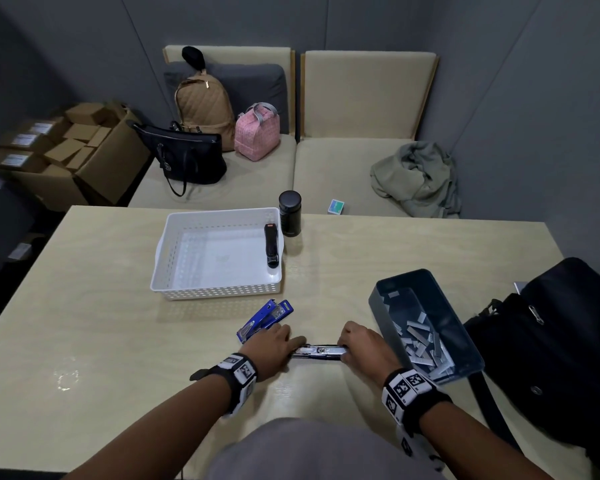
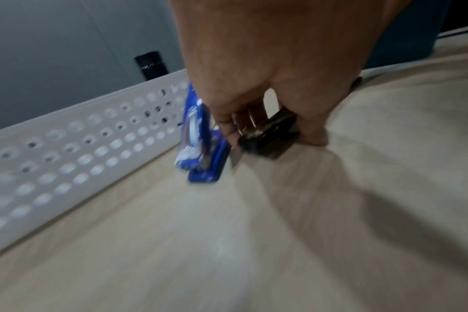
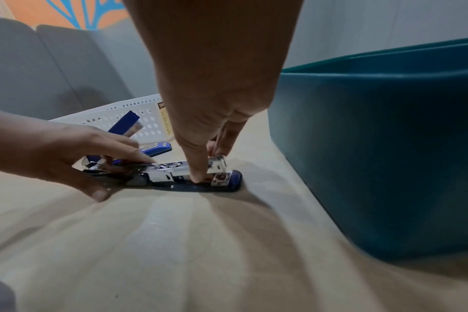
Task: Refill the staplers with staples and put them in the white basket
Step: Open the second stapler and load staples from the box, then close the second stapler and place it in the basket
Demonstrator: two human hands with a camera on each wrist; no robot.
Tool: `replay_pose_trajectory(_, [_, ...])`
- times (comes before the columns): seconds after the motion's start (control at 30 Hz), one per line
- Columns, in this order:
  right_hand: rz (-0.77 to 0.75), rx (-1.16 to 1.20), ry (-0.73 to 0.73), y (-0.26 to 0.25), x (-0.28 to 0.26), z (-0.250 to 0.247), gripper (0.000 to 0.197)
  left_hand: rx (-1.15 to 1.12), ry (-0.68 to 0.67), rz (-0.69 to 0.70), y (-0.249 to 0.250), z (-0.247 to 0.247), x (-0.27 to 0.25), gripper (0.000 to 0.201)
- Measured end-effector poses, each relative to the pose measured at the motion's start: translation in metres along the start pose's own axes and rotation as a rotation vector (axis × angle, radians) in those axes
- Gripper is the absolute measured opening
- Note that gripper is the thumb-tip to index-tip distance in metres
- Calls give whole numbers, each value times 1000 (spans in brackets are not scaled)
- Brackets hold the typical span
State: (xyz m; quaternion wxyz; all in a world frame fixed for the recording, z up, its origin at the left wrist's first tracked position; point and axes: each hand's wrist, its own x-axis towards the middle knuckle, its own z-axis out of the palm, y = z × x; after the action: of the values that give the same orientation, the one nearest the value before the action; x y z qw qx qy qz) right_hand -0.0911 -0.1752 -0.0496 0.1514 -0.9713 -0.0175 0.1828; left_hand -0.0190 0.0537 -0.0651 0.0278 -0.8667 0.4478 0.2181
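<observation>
A dark blue stapler [image 1: 319, 351] [image 3: 174, 168] lies opened flat on the table between my hands, its metal magazine facing up. My left hand [image 1: 293, 348] [image 2: 270, 130] grips its rear end. My right hand [image 1: 342, 348] [image 3: 208, 166] pinches the front end, thumb down at the base and fingers behind the metal head. A second, bright blue stapler [image 1: 264, 318] [image 2: 200, 147] lies open just beyond my left hand. The white basket [image 1: 219, 289] [image 2: 80, 147] holds a black stapler [image 1: 271, 247] along its right wall. Loose staple strips [image 1: 426, 341] fill a blue-grey bin [image 1: 381, 306] [image 3: 374, 147].
A black bottle [image 1: 289, 213] stands behind the basket's right corner. A black bag [image 1: 551, 358] sits on the table's right edge, close to the bin. Bags, a jacket and cardboard boxes lie on the seats and floor beyond the table.
</observation>
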Motion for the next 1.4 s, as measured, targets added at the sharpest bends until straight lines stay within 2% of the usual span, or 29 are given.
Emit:
replay_pose_trajectory(0.1, [13, 56, 8, 4, -1, 1, 20, -53, 69, -16, -16, 8, -18, 34])
replay_pose_trajectory(0.3, [26, 60, -13, 1, 1, 3, 18, -145, 394, 113, -6, -13, -27, 22])
replay_pose_trajectory(0.4, [30, 50, -20, 0, 2, 3, 20, -124, 449, 194, 13, -28, -17, 25])
replay_pose_trajectory(0.47, [42, 48, -20, 1, 0, 2, 24, -147, 431, 211, 25, -33, -7, 31])
replay_pose_trajectory(0.57, [86, -2, -45, 10, -4, 3, 51, -119, 336, 179, 44, -35, 13, 35])
replay_pose_trajectory(0.63, [137, -7, -63, 16, -9, 4, 62, -71, 242, 113, 55, -32, 26, 37])
replay_pose_trajectory(0.7, [181, 52, -69, 19, -11, 6, 68, -37, 136, 29, 63, -25, 34, 40])
replay_pose_trajectory(0.77, [203, 149, -96, 22, -13, 8, 87, 5, 64, -28, 65, -16, 38, 39])
replay_pose_trajectory(0.83, [185, 247, -137, 22, -13, 9, 105, 29, 37, -29, 62, -10, 38, 37])
replay_pose_trajectory(0.87, [162, 293, -158, 21, -13, 9, 107, 25, 31, -24, 60, -10, 38, 37])
replay_pose_trajectory(0.93, [111, 341, -203, 15, -11, 7, 100, -14, 28, -9, 55, -14, 35, 37])
replay_pose_trajectory(1.03, [96, 430, -274, 2, -6, 1, 73, -70, 63, 54, 44, -25, 29, 33])
replay_pose_trajectory(1.1, [94, 482, -319, -8, -3, -4, 54, -135, 139, 96, 35, -29, 28, 27])
replay_pose_trajectory(1.17, [102, 545, -288, -17, 4, -11, 41, -256, 248, 91, 25, -35, 26, 28])
replay_pose_trajectory(1.23, [137, 682, -198, -27, 14, -23, 29, -447, 391, -7, 18, -45, 24, 43])
replay_pose_trajectory(1.3, [177, 844, -99, -39, 26, -38, 29, -707, 539, -188, 11, -60, 22, 54])
replay_pose_trajectory(1.33, [192, 905, -50, -46, 33, -44, 33, -825, 593, -288, 8, -65, 23, 52])
replay_pose_trajectory(1.4, [158, 948, 26, -61, 46, -56, 44, -1059, 559, -433, 4, -76, 25, 32])
